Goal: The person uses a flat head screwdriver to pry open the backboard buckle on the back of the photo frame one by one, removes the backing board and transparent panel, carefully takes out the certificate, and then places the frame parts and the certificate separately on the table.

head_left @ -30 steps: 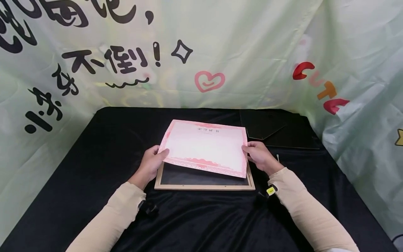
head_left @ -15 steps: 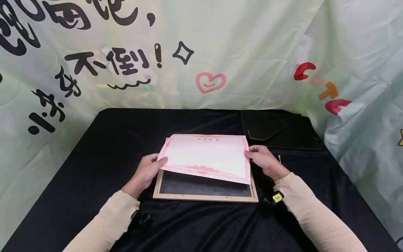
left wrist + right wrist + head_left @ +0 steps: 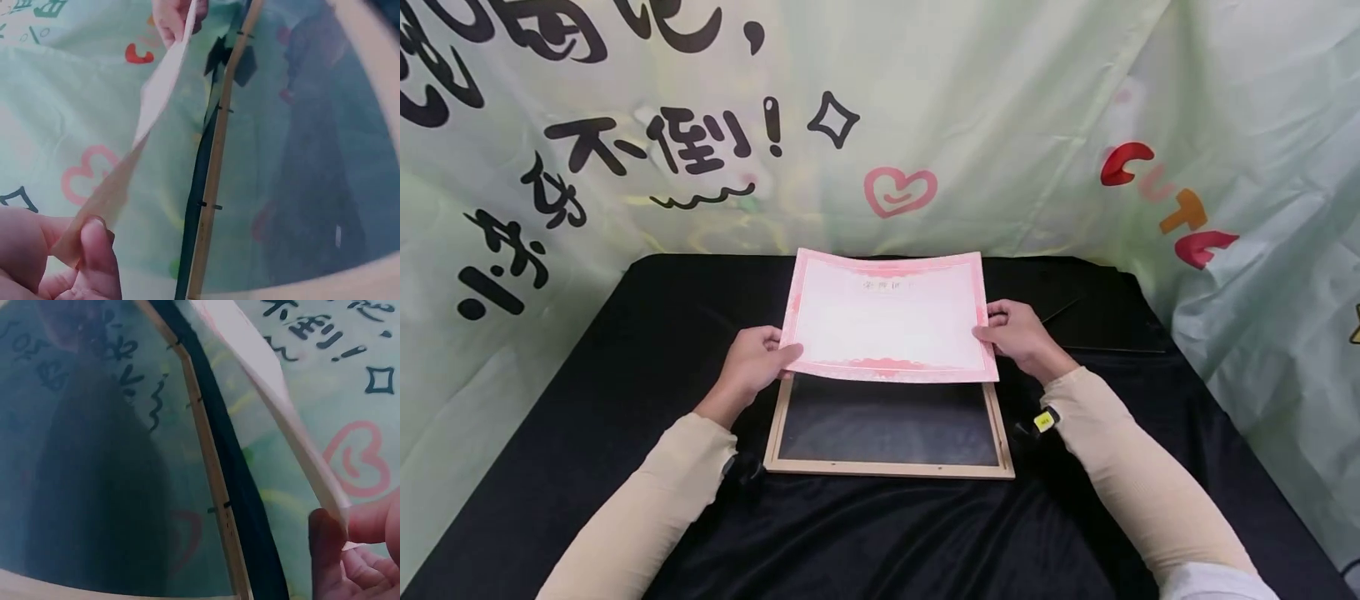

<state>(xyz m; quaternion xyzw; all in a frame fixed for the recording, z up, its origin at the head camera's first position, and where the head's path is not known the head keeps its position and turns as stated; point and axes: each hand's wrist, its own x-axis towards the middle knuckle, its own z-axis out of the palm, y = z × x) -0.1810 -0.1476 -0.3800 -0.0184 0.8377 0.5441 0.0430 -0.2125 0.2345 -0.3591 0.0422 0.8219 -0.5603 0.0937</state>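
Both hands hold up a pink-bordered certificate sheet (image 3: 887, 321) by its left and right edges. My left hand (image 3: 751, 367) pinches the lower left edge, thumb on top; my right hand (image 3: 1022, 337) pinches the right edge the same way. Below the sheet lies a light wooden picture frame (image 3: 887, 472) with a dark, glossy pane (image 3: 891, 425), its far part hidden by the sheet. In the left wrist view the paper (image 3: 112, 187) bends between the two hands, apart from the frame's wooden bar (image 3: 215, 162). Small dark tabs stick out along that bar.
A black cloth (image 3: 625, 417) covers the table. A flat black backing board (image 3: 1097, 321) lies at the far right, partly behind the right hand. A printed fabric backdrop (image 3: 1000, 125) hangs behind and at the sides.
The certificate dipped toward the frame half a second ago, and both hands have since raised it and moved it away from me. More of the pane now shows.
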